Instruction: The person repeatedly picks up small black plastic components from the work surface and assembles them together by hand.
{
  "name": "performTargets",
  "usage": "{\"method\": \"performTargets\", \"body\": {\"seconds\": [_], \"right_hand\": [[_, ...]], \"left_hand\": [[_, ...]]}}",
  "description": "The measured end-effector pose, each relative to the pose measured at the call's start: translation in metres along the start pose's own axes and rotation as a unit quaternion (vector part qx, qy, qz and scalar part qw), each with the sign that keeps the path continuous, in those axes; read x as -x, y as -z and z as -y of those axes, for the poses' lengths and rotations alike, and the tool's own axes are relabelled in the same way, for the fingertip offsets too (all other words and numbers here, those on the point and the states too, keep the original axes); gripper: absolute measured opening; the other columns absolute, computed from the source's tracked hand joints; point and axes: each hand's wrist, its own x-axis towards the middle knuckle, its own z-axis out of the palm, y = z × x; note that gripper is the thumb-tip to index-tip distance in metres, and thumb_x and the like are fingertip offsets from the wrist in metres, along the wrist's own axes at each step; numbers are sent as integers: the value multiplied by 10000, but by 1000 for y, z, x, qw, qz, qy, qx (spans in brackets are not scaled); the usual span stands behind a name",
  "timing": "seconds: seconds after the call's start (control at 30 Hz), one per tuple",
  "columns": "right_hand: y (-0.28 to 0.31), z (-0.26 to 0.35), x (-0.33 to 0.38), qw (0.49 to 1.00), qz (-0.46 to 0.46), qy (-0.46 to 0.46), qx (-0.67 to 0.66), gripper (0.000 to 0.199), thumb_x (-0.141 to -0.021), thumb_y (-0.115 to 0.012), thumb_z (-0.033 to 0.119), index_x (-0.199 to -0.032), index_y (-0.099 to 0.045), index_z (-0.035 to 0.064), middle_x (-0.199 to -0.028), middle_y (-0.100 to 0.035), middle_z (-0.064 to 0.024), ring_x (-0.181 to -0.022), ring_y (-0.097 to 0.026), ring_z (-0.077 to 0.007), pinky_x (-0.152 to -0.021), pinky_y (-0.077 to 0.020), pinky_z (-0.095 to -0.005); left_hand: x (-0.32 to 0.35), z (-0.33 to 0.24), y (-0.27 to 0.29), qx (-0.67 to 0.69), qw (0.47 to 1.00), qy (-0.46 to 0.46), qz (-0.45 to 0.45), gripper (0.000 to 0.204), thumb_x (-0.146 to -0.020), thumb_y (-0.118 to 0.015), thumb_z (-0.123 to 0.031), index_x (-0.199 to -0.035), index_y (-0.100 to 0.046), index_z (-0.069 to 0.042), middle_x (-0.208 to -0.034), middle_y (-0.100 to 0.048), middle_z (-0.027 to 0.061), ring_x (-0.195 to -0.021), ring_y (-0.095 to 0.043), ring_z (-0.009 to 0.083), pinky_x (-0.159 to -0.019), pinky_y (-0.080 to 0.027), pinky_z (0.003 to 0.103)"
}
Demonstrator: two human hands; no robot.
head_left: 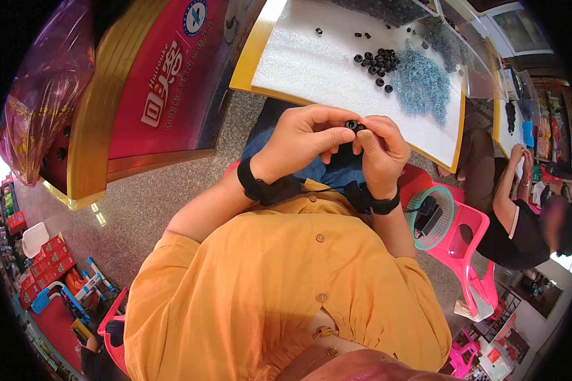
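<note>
In front of my body, at the near edge of the white-topped table (324, 70), my two hands meet at the fingertips. My left hand (302, 141) pinches a small black ring-like part (351, 125) between thumb and fingers. Touching its other side, my right hand (385, 147) is closed in a pinch on the same black piece or one joined to it; the fingers partly hide which. More black round parts (381, 61) lie heaped on the table beyond my hands. To their right spreads a pile of small clear bluish pieces (424, 86).
A yellow rim (454, 160) edges the table. On my right, a pink plastic chair (473, 254) bears a green mesh basket (452, 219) holding a black device. Another person (521, 222) works farther right. A red-panelled counter (165, 82) stands on my left.
</note>
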Motion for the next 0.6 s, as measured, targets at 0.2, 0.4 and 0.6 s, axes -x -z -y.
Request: {"method": "performTargets", "body": {"seconds": [0.2, 0.4, 0.6], "right_hand": [[-2, 2, 0, 999, -8, -21, -25, 164, -867, -674, -47, -1030, -669, -37, -974, -631, -101, -668, -580, -101, -563, -460, -203], [6, 20, -9, 994, 63, -71, 53, 136, -879, -659, -43, -1014, -666, -40, -961, -627, -94, -669, -575, -95, -571, -458, -200], [7, 17, -9, 995, 5, -95, -43, 125, -888, -650, -37, -1012, -660, -44, -976, -622, -89, -667, -574, -95, -568, -458, -196]], "left_hand": [[0, -1, -2, 43, 999, 11, 9, 229, -907, -678, -107, -1116, -695, -14, -830, -674, 2, -625, -558, 45, -532, -470, 200], [-3, 1, 7, -175, 976, -129, 4, 235, -867, -711, -77, -1097, -709, -32, -906, -667, 34, -620, -578, 61, -529, -470, 200], [0, 2, 0, -77, 996, -37, -9, 248, -869, -714, -77, -1110, -704, -18, -902, -667, 39, -645, -598, 63, -536, -485, 213]]}}
